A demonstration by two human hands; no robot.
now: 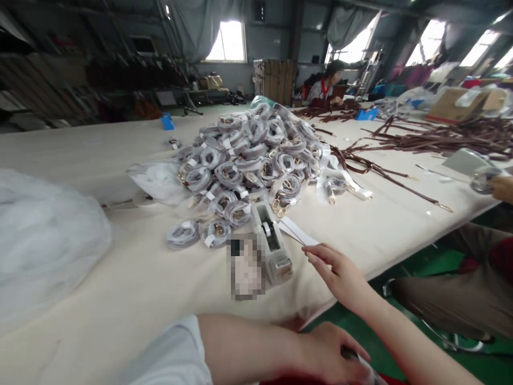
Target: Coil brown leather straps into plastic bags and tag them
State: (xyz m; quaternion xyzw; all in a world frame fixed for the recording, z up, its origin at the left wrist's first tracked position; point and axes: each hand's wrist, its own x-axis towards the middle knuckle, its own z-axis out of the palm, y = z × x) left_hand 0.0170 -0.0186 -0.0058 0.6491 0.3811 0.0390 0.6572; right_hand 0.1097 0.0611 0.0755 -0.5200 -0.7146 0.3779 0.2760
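My right hand [334, 270] pinches the near end of white paper strips [298, 233] lying on the table, just right of a pale tape dispenser [271, 243]. Low in the view, my left hand [339, 353] curls closed below the table edge. A dark piece and a shiny, pale bit show at its fingers; the rest is hidden, so I cannot make out what it holds. Beyond the dispenser rises a large heap of coiled straps [252, 155] in clear wrapping, with metal clasps and white labels. A blurred-out flat item [247, 270] lies left of the dispenser.
Plastic sheeting [48, 246] covers the table's left side. Brown straps [433, 136] spread across the right, near a cardboard box [459, 104]. Another person's hand [503, 188] enters at the right edge. A person [326, 88] sits at the far side. Small blue objects [167, 122] stand farther back.
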